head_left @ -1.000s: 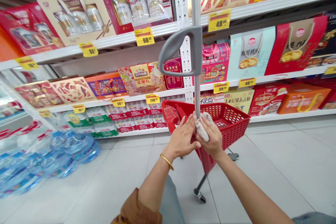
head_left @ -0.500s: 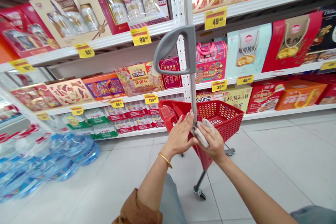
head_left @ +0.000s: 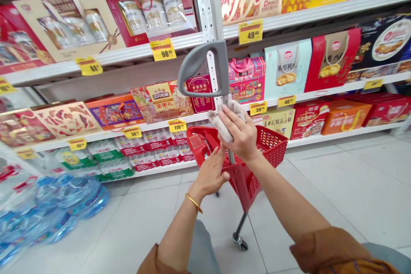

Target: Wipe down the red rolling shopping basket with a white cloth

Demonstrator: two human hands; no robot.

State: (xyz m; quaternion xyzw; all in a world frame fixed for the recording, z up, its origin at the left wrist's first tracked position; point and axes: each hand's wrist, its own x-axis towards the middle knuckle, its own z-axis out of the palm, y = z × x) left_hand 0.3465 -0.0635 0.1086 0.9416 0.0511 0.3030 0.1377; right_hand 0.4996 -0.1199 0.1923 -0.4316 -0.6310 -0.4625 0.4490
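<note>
A red plastic shopping basket trolley (head_left: 271, 150) stands in front of me on wheels, with a metal pole (head_left: 231, 157) rising to a grey loop handle (head_left: 221, 68). My right hand (head_left: 239, 132) presses a light grey cloth (head_left: 223, 126) against the pole just below the handle, its fingers wrapped over the fabric. Lower down, my left hand (head_left: 210, 171), with a gold bangle at the wrist, is beside the pole at the basket's near rim. Its fingers are stretched out and hold nothing; whether they touch the pole is hidden.
Shelves (head_left: 128, 55) with gift boxes and yellow price tags (head_left: 163, 49) run behind the trolley. Packs of bottled water (head_left: 112, 158) fill the bottom left shelf. Large blue water bottles (head_left: 64, 197) stand on the tiled floor (head_left: 141, 218) at left.
My right hand has slid up the pole with the cloth, from the basket rim to below the handle. My left hand has shifted slightly lower. The view has turned a little right.
</note>
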